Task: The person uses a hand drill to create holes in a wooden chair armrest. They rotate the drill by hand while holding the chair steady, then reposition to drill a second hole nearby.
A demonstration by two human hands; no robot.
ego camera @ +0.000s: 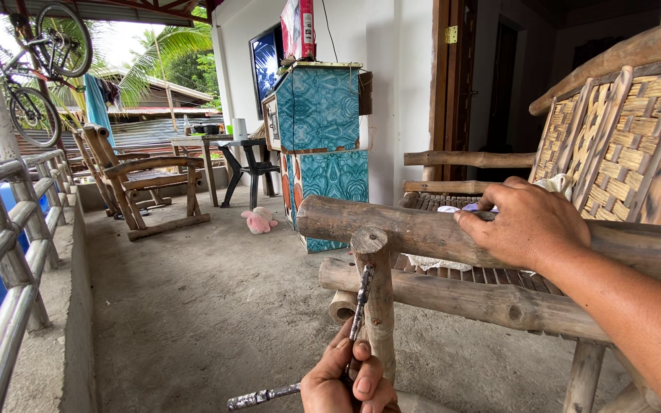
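Left hand: Our left hand (346, 381) sits at the bottom edge of the view, fingers (363, 380) curled shut around a thin, paint-flecked metal tool (359, 302).
Tool: Its slim shaft rises from between our curled fingers and lies against the front post (377, 294) of a wooden chair (499, 252); its tip touches the post just below the rounded top. A second metal arm (262, 397) runs out sideways from under the same fingers, toward the floor (208, 306).
Right hand: Our right hand (529, 223) lies palm down on the chair's thick log armrest (392, 226), fingers (472, 223) bent and draped over the log, pressing on it rather than closing round it.
Chair: Rough round logs, with a woven cane back (621, 145) just behind our right fingers and a slatted seat below them.
Beyond the fingers: A teal patterned cabinet (323, 138), a pink soft toy (258, 220) on the concrete floor, another wooden chair (135, 180) farther off, and a metal railing (9, 229) along the side.
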